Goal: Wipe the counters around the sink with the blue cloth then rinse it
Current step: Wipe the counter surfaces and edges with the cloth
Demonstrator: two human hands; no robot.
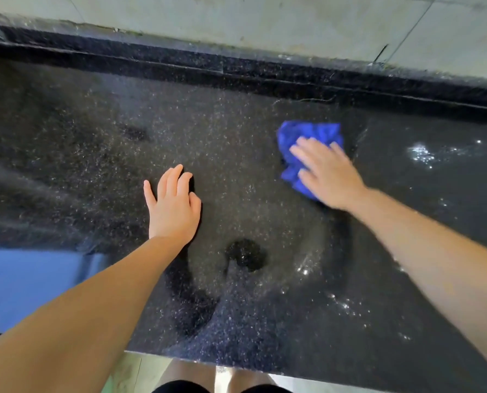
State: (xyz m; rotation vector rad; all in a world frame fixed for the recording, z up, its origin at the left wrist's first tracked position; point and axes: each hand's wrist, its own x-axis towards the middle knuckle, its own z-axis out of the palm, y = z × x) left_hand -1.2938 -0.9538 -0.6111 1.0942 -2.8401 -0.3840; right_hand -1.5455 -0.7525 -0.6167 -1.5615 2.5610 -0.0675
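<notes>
Pressing hand: right hand (329, 173), fingers spread flat on blue cloth (304, 143)
Cloth place: bunched on dark speckled counter (236, 131) (wet sheen to its right)
Bracing hand: left hand (174, 207), flat, fingers straight, holding nothing

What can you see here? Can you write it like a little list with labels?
surface: dark speckled counter
cloth: blue cloth, bunched up, lying on the counter
right hand: right hand presses flat on the cloth, fingers straight
left hand: left hand rests flat on the bare counter, apart from the cloth
wet part: shiny wet patch to the right of the cloth
behind: pale tiled wall
sink: not in view
</notes>
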